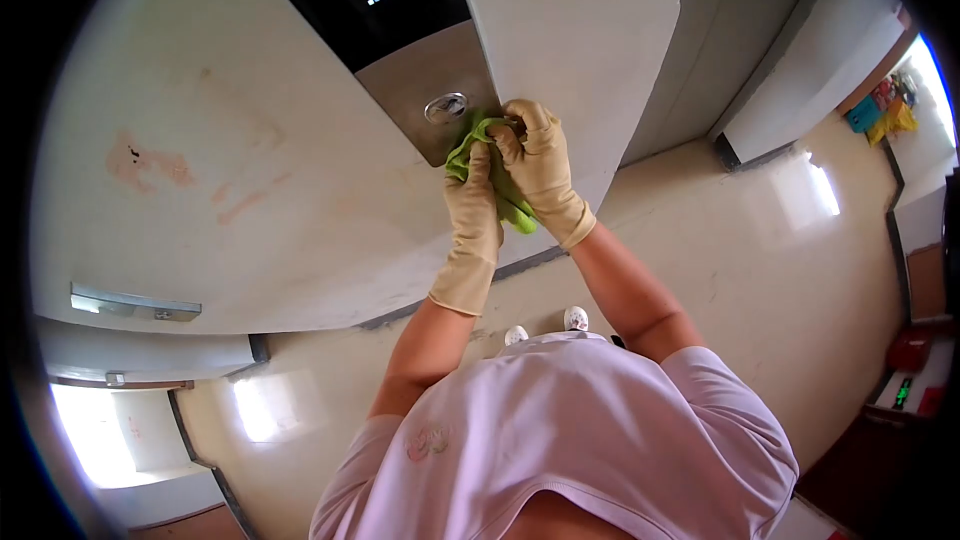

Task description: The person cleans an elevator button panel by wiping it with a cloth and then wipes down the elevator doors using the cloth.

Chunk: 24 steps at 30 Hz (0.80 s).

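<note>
Both my hands wear tan rubber gloves and grip one green cloth [516, 212] at the lower end of a metal elevator call panel [415, 90]. My left hand [474, 202] pinches the cloth from the left, thumb up. My right hand [540, 155] has bent fingers closed on its upper right part, beside the panel's edge. Part of the cloth hangs down between the hands. Just above it sits a round metal call button [446, 108]. Higher on the panel, a black display [360, 0] shows a lit "2".
The pale wall [300, 140] around the panel has reddish stains and scuffs. Grey elevator doors [700, 50] stand to the right. A metal wall plate [135, 302] is at lower left. Colourful bags [888, 115] lie far right. Tiled floor [720, 260] stretches behind me.
</note>
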Each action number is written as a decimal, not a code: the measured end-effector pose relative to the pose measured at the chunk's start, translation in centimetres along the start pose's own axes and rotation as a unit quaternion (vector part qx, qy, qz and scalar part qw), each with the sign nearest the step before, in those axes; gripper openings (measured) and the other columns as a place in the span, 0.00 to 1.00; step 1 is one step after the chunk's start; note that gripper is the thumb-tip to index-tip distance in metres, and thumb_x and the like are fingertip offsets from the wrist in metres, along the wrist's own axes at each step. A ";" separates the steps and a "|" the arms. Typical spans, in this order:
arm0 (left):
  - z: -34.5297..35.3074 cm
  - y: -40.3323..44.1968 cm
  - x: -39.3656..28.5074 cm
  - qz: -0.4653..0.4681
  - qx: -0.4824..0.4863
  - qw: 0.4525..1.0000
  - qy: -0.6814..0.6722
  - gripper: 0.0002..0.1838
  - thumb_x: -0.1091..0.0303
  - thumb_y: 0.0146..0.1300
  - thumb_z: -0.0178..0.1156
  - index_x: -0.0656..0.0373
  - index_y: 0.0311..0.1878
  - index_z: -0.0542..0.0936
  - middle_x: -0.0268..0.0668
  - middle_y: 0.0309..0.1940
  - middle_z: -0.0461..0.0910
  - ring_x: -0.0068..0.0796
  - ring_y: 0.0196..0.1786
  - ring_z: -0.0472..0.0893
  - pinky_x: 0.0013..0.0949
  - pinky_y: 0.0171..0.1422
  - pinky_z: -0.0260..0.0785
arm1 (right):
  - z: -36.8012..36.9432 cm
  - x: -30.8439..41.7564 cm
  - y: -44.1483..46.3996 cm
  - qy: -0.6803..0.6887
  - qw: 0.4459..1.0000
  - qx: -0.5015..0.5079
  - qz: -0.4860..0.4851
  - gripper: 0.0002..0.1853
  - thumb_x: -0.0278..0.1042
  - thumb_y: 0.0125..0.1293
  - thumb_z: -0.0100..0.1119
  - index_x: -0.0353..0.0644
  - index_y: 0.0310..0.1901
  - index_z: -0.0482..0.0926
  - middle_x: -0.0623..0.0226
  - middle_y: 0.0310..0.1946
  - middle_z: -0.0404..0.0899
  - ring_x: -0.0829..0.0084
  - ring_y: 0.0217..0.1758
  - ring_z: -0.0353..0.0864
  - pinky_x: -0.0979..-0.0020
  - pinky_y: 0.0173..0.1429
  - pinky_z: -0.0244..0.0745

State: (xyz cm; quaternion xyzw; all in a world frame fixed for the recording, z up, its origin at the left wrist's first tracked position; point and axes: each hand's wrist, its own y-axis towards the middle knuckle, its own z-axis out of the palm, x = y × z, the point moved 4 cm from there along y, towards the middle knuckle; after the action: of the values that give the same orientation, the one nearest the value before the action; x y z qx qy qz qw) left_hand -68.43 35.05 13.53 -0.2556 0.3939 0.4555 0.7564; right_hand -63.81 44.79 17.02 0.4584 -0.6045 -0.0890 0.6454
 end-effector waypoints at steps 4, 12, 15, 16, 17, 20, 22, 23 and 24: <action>-1.6 -0.4 -0.9 0.005 -0.013 1.000 -0.006 0.18 0.58 0.68 0.56 0.60 0.54 0.74 0.33 0.47 0.78 0.22 0.46 0.77 0.26 0.51 0.71 | -0.1 3.2 0.8 -0.106 0.992 0.001 0.062 0.21 0.41 0.48 0.72 0.41 0.37 0.72 0.60 0.30 0.77 0.56 0.35 0.76 0.60 0.39 0.71; -0.1 -0.3 -1.0 -0.014 0.020 0.998 0.050 0.18 0.60 0.67 0.57 0.63 0.53 0.74 0.33 0.45 0.78 0.21 0.45 0.76 0.24 0.48 0.71 | -0.4 1.8 0.0 0.024 0.994 0.001 0.106 0.13 0.36 0.58 0.63 0.41 0.41 0.74 0.56 0.32 0.79 0.52 0.35 0.78 0.61 0.38 0.73; -1.2 -1.5 -1.4 0.000 -0.010 0.991 0.133 0.15 0.64 0.65 0.60 0.64 0.49 0.76 0.33 0.42 0.79 0.20 0.40 0.76 0.24 0.45 0.70 | -0.9 0.2 -1.5 0.011 0.992 -0.013 0.122 0.09 0.31 0.62 0.57 0.42 0.43 0.76 0.54 0.33 0.79 0.51 0.37 0.78 0.60 0.40 0.73; -1.8 -2.1 -1.8 0.026 -0.012 0.980 0.196 0.14 0.65 0.64 0.61 0.64 0.47 0.77 0.32 0.39 0.79 0.19 0.38 0.76 0.24 0.44 0.70 | -1.2 -0.1 -2.8 0.017 0.992 -0.013 0.122 0.09 0.31 0.62 0.57 0.42 0.43 0.76 0.54 0.33 0.79 0.51 0.37 0.78 0.60 0.40 0.73; -3.2 -2.3 -2.0 0.060 -0.038 0.953 0.295 0.10 0.68 0.60 0.63 0.63 0.42 0.78 0.31 0.35 0.79 0.19 0.34 0.75 0.23 0.43 0.69 | -1.3 -0.6 -4.5 -0.005 0.990 -0.001 0.143 0.08 0.32 0.63 0.57 0.42 0.43 0.76 0.53 0.33 0.79 0.51 0.36 0.78 0.60 0.40 0.73; -5.9 -2.9 -3.4 0.220 -0.015 0.929 0.298 0.09 0.71 0.58 0.65 0.61 0.39 0.77 0.28 0.33 0.77 0.18 0.35 0.74 0.24 0.43 0.69 | -0.8 0.7 -7.7 0.008 0.980 0.036 0.195 0.09 0.33 0.63 0.57 0.40 0.42 0.77 0.52 0.31 0.79 0.51 0.35 0.78 0.60 0.39 0.73; -6.4 -2.3 -5.1 0.220 -0.039 0.908 0.355 0.10 0.72 0.55 0.67 0.61 0.36 0.75 0.29 0.30 0.75 0.19 0.33 0.73 0.25 0.42 0.68 | -0.3 1.8 -8.5 0.044 0.969 0.063 0.233 0.09 0.35 0.63 0.57 0.40 0.42 0.78 0.51 0.30 0.79 0.50 0.35 0.78 0.60 0.38 0.73; -5.7 -2.1 -6.5 0.247 -0.059 0.877 0.409 0.12 0.70 0.54 0.68 0.61 0.37 0.75 0.30 0.31 0.75 0.21 0.34 0.73 0.26 0.42 0.68 | 0.1 2.6 -8.2 0.039 0.967 0.095 0.234 0.10 0.37 0.64 0.57 0.39 0.42 0.78 0.51 0.29 0.79 0.50 0.34 0.78 0.60 0.37 0.73; -4.4 -2.1 -8.0 0.276 -0.077 0.841 0.460 0.13 0.69 0.54 0.69 0.62 0.37 0.75 0.32 0.32 0.75 0.23 0.34 0.73 0.27 0.43 0.69 | 0.4 3.6 -7.7 0.034 0.964 0.126 0.232 0.12 0.39 0.64 0.57 0.39 0.42 0.78 0.51 0.29 0.79 0.50 0.33 0.78 0.60 0.37 0.73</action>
State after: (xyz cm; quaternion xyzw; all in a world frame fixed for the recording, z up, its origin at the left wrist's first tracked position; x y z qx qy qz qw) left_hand -70.41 26.90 17.75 -0.3738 0.7142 0.5043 0.3097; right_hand -59.90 37.85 14.05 0.3859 -0.6783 0.1564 0.6054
